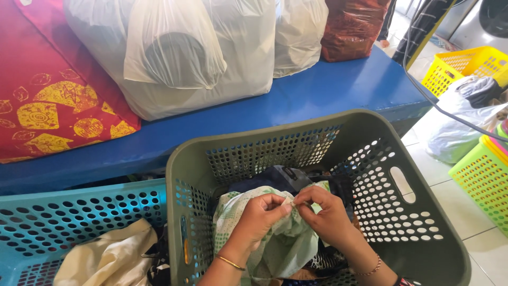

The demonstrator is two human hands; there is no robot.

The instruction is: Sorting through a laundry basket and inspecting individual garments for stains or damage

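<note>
Patterned cloth, pinched by left hand and right hand, hides the clothes beneath.

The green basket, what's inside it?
Inside the green basket is a pale patterned cloth that the left hand and right hand pinch. Dark clothes lie behind it. The cloth and hands cover whatever lies deeper.
</note>
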